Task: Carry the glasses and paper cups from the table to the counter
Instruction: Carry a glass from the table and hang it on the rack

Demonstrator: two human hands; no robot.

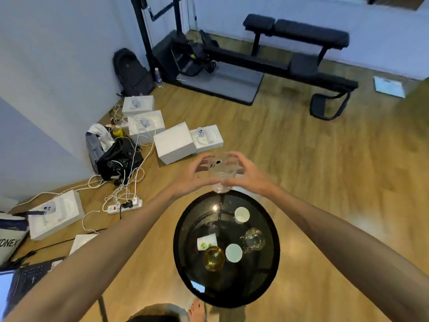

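A clear drinking glass (222, 171) is held above the far edge of the round black table (185, 270). My left hand (193, 174) grips it from the left and my right hand (247, 174) from the right. On the table stand a white paper cup (242, 214) at the back, a second white paper cup (233, 252) near the middle, and a paper cup with a green print (206, 242) lying on its side. A glass with yellowish liquid (214, 258) and a clear handled glass (253, 239) also stand there.
White boxes (174, 142), a power strip (124, 205) and tangled cables lie on the wooden floor to the left. A black bag (118, 159) sits by the wall. A black weight bench (297, 40) stands at the back. A laptop (25, 280) is at lower left.
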